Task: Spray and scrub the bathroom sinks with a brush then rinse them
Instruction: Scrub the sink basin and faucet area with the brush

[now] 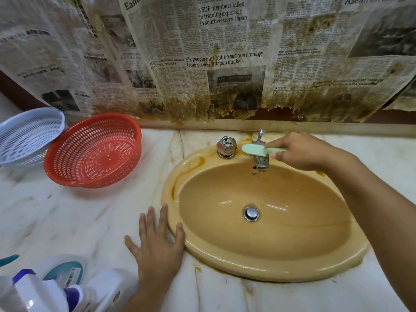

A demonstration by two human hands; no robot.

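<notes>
At faucet (262, 162), right hand (304, 152) around brush (252, 149)

Sink (265, 262) glossy glazed ceramic; tap (261, 162) spotted dull metal; counter (67, 212) smooth marble; baskets (94, 152) perforated plastic; wall newspaper (202, 52) stained, torn.

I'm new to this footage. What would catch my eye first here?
The tan sink fills the middle, where the right hand holds a pale green brush over the tap. Stained, torn newspaper hangs behind, and a red colander sits on the counter to the left.
</notes>
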